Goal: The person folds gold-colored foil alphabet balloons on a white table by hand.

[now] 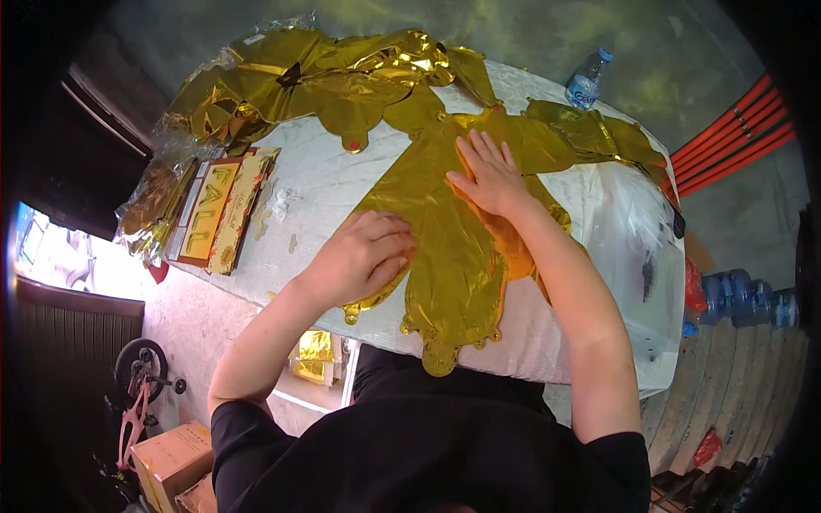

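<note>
A deflated gold foil balloon (pixel 445 227) lies across the white-covered table in front of me, its rounded, tabbed lower end reaching over the near edge. My right hand (pixel 489 177) presses flat on its upper part, fingers stretched and thumb apart. Lower down on the left, my left hand (pixel 363 255) has its fingers curled at the balloon's left edge, with foil showing beneath the thumb. Further gold foil balloons (pixel 333 81) lie heaped along the far left side of the table. Another foil section (pixel 590 137) stretches toward the far right.
A stack of printed packages (pixel 209 214) sits at the table's left, beside clear plastic wrap. A water bottle (pixel 588 79) stands at the far edge. Clear plastic bags (pixel 633 265) cover the right side. Below are a cardboard box (pixel 174 462) and a small pink bike (pixel 135 410).
</note>
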The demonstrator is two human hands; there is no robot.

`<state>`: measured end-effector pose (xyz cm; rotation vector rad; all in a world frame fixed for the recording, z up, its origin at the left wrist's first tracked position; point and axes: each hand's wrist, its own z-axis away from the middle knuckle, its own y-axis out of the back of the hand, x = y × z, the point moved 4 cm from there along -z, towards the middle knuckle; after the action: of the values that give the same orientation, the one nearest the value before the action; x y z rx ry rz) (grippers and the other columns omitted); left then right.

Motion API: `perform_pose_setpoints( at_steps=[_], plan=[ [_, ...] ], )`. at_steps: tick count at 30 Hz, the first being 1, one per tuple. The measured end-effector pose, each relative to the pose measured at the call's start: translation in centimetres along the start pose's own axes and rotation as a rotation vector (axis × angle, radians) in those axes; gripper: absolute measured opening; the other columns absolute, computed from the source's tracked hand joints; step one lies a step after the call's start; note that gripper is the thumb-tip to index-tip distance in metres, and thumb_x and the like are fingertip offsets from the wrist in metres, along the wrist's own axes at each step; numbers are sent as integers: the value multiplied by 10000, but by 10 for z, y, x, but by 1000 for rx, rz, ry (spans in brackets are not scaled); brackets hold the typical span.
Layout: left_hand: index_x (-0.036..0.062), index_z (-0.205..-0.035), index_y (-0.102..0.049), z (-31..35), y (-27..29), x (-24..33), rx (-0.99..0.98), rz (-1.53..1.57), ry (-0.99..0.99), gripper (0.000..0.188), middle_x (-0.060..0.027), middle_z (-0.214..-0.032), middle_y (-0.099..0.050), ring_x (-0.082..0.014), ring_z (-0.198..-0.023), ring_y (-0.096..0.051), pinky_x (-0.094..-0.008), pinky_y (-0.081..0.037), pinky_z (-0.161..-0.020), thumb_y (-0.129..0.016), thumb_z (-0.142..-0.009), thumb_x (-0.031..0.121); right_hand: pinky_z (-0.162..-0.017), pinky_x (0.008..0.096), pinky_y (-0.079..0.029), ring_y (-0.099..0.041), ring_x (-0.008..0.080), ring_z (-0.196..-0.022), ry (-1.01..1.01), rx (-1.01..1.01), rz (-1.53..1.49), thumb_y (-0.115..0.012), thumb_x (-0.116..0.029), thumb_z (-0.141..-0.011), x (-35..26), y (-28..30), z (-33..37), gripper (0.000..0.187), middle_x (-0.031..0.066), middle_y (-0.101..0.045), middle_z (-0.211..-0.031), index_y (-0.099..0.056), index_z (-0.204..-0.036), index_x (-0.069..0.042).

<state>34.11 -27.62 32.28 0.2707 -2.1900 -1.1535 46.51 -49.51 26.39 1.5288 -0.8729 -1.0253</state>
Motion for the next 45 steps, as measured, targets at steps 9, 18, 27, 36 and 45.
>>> perform_pose_setpoints(
  at_steps=[9,18,27,36,45],
  plan=[
    [65,-1006,-646,31,-5,53,-115,124,26,346,-95,-1166,-589,-266,-991,-568,-376,-446,-833,-742,-719,232,-1151,413,-75,-113,215,-1428,-16,-20,21,-394,-583,-908,1,2,0,716,80,-170,-1541,-247,-1467,-161],
    [77,-1025,-651,37,-13,59,-155,9,-20,386,-70,-1195,-586,-251,-1073,-529,-373,-414,-893,-730,-727,309,-1152,412,-73,-110,211,-1429,-20,-28,18,-387,-588,-910,0,1,-1,717,76,-162,-1543,-238,-1470,-166],
    [34,-976,-648,8,0,33,-231,271,91,257,-118,-1016,-646,-307,-938,-594,-378,-481,-809,-708,-749,138,-1150,423,-77,-119,224,-1427,-28,-6,-4,-401,-581,-906,0,2,3,715,91,-177,-1538,-262,-1461,-154],
    [-3,-964,-627,-64,-14,-33,-154,26,96,211,-164,-935,-632,-341,-896,-592,-389,-487,-780,-661,-781,95,-1153,436,-54,-105,238,-1429,-33,-20,-6,-383,-583,-903,-2,2,-2,728,104,-162,-1539,-245,-1465,-141],
    [-8,-1020,-583,-151,-64,-76,144,111,77,220,-178,-959,-590,-353,-924,-556,-395,-463,-814,-588,-807,47,-1153,459,-49,-90,260,-1430,-71,-139,100,-388,-548,-904,-7,8,0,710,109,-162,-1537,-268,-1455,-118]
  ],
)
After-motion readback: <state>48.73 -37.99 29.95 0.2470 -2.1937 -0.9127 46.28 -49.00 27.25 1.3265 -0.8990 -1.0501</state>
